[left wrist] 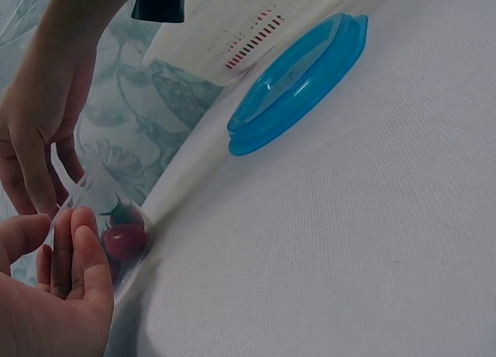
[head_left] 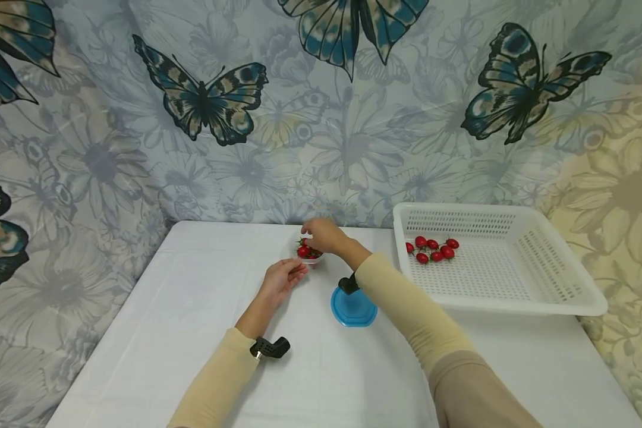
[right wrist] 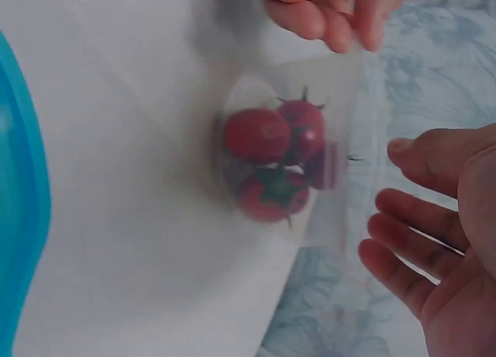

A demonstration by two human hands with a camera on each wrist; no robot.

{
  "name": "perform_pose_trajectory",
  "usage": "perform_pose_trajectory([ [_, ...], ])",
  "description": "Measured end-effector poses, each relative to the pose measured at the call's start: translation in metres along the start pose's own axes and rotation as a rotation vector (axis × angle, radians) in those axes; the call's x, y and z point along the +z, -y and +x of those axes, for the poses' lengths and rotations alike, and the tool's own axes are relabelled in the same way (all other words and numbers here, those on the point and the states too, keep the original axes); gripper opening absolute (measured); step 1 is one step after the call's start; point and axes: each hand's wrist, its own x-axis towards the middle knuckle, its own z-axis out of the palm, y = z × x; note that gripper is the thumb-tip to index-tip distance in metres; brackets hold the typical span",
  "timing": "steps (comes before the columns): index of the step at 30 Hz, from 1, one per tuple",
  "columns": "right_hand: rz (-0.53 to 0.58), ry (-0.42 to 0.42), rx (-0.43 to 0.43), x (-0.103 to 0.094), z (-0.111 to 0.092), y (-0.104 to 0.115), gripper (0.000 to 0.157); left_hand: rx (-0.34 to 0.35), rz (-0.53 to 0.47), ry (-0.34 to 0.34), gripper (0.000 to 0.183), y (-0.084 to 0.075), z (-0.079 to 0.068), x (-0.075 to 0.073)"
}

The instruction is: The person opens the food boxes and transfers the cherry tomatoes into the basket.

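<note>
Near the table's back edge stands a clear plastic container [right wrist: 345, 225] with several small red tomatoes [right wrist: 256, 136] with green stems inside. My left hand [head_left: 282, 278] pinches its rim between thumb and fingers, as the left wrist view shows. Just over the container's mouth is my right hand [head_left: 325, 236]. In the right wrist view its thumb and fingers [right wrist: 411, 248] are spread a little apart, with nothing between them. A blue lid-like piece [head_left: 354, 308] lies on the table below my right forearm.
A white perforated basket [head_left: 513, 255] stands at the back right of the table, with several red tomatoes [head_left: 436, 256] in its left part. The white-covered table [head_left: 321, 368] meets a butterfly-patterned cloth [head_left: 348, 166] behind it.
</note>
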Motion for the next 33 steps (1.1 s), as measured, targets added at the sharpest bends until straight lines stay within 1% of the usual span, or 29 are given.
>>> perform_pose_trajectory([
  [4, -0.038, -0.043, -0.009, 0.01, 0.001, 0.002, 0.034, 0.004, 0.004, 0.005, 0.015, 0.001, 0.0, 0.0],
  [8, -0.075, -0.05, 0.009, 0.019, 0.003, 0.004, 0.035, 0.007, 0.0, 0.012, 0.019, 0.001, 0.001, 0.0],
  [14, -0.107, -0.022, 0.017, 0.029, 0.007, 0.005, 0.032, 0.011, -0.009, 0.007, 0.009, 0.003, 0.002, -0.001],
  [17, -0.109, -0.012, 0.014, 0.033, 0.008, 0.004, 0.023, 0.009, -0.013, 0.002, 0.006, 0.003, 0.002, -0.001],
  [21, -0.116, -0.008, -0.006, 0.036, 0.008, 0.002, 0.013, 0.008, -0.015, 0.006, 0.008, 0.004, 0.002, -0.001],
  [26, -0.12, 0.015, -0.036, 0.037, 0.011, 0.002, 0.012, 0.011, -0.011, 0.009, 0.01, 0.004, 0.002, -0.001],
  [33, -0.133, 0.057, -0.024, 0.037, 0.013, 0.004, 0.013, 0.012, -0.016, 0.014, 0.009, 0.003, 0.0, -0.002],
])
